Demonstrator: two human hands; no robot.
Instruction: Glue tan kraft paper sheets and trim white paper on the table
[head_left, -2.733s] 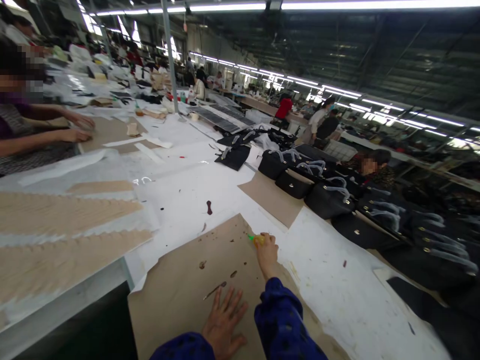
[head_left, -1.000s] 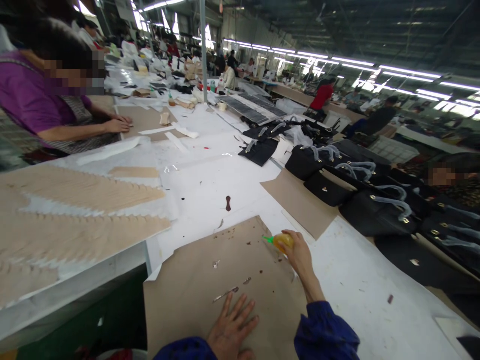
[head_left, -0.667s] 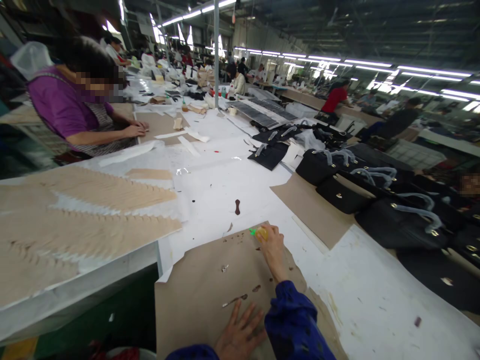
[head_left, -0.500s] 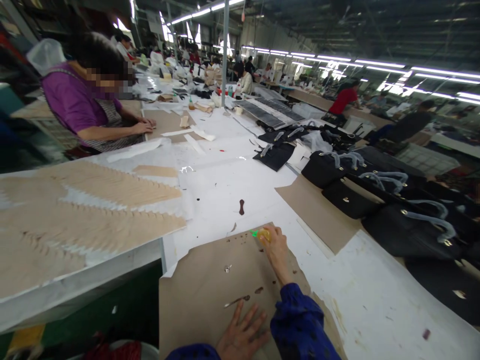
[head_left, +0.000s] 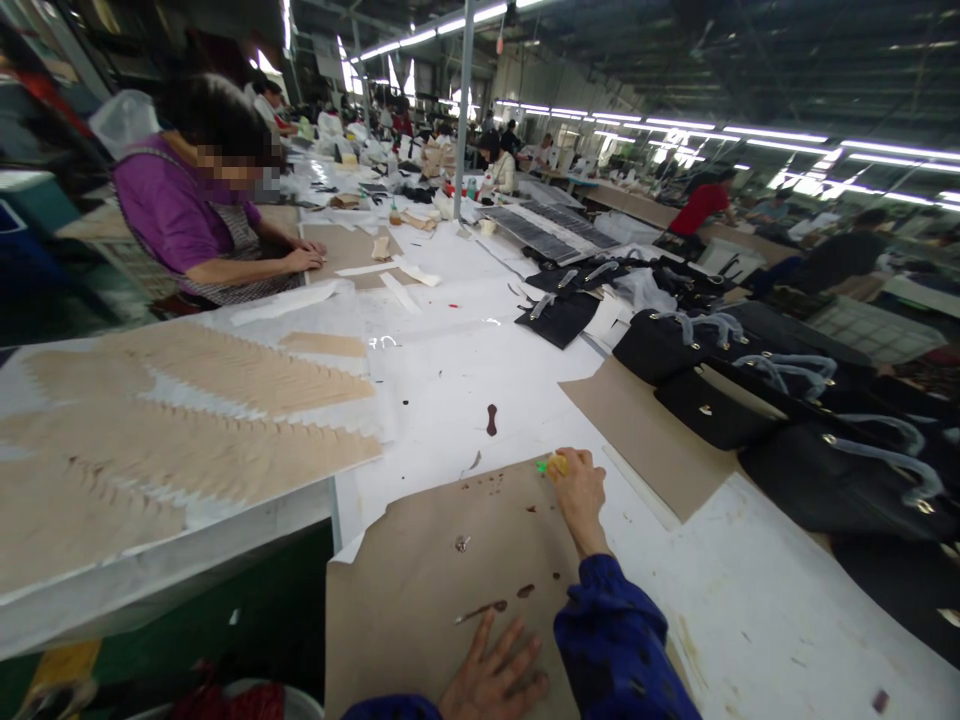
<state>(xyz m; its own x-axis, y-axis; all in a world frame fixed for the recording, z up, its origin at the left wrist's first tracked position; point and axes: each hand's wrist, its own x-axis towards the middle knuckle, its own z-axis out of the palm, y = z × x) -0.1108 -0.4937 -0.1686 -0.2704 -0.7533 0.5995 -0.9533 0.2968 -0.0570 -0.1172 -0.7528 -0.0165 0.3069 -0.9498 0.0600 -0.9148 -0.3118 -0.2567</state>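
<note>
The right hand [head_left: 579,492] is clamped on a yellow bottle [head_left: 556,465] at the cardboard sheet's [head_left: 420,580] far edge. The left hand [head_left: 491,680] lies flat, fingers apart, on its near edge. Bare white worktop [head_left: 750,600] lies open right of the sheet.

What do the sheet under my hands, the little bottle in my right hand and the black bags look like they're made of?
Brown sheet: matte kraft paper or thin card by its look, flat, with torn edges and dark stains. Bottle in the right hand: seemingly translucent yellow plastic with a green nozzle. Black bags: likely leather or imitation, dull sheen, metal fittings, handles wrapped in pale film.
</note>
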